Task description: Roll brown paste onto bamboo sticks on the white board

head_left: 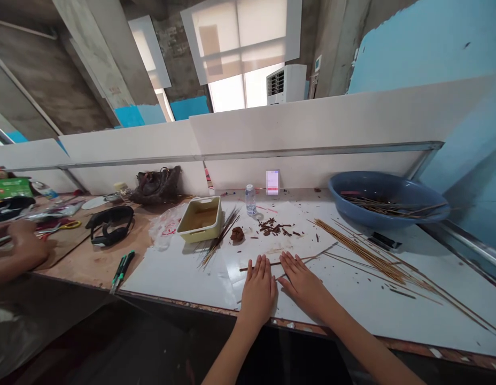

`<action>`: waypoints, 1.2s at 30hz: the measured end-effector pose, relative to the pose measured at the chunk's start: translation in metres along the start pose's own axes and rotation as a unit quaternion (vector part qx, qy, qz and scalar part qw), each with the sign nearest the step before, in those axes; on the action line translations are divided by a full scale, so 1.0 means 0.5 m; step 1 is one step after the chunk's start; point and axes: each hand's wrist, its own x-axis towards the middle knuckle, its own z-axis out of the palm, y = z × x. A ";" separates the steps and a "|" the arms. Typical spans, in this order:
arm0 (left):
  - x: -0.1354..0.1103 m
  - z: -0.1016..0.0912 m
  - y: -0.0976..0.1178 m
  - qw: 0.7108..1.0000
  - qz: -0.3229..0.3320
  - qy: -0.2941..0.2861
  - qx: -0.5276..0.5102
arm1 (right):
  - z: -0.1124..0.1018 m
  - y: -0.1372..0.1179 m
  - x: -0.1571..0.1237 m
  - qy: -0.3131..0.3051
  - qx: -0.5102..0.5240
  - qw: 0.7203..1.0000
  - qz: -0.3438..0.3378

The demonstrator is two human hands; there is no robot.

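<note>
My left hand (259,289) and my right hand (302,282) lie flat, fingers stretched out, side by side on the white work surface (184,278). A thin stick coated in brown paste (268,264) runs under the fingertips of both hands. A lump of brown paste (237,233) and scattered brown crumbs (276,229) lie just beyond it. A fan of bare bamboo sticks (372,256) spreads to the right of my right hand. A bundle of dark coated sticks (219,241) leans beside a yellow tray (200,217).
A blue basin (386,198) holding sticks stands at the back right. A small water bottle (250,200) and a phone (272,182) stand by the white partition. Another person's hand (19,248) rests at the left, near a black headset (109,223), scissors and a handbag (156,184).
</note>
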 end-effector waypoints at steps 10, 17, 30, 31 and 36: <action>0.006 -0.054 -0.001 0.997 0.041 -0.045 -0.053 | -0.025 0.004 0.001 -0.030 0.024 0.999 0.002; 0.006 -0.043 -0.002 0.996 0.019 -0.065 -0.055 | -0.035 0.002 0.003 0.003 0.027 1.000 -0.008; 0.007 -0.032 -0.009 0.996 0.022 -0.070 -0.048 | -0.039 0.003 0.002 -0.005 0.050 0.999 0.004; 0.006 -0.031 -0.010 0.996 0.022 -0.072 -0.050 | -0.035 0.003 0.002 -0.005 0.050 0.999 0.007; 0.004 -0.028 -0.013 0.996 0.025 -0.067 -0.049 | -0.021 0.005 0.003 -0.002 0.049 0.999 0.013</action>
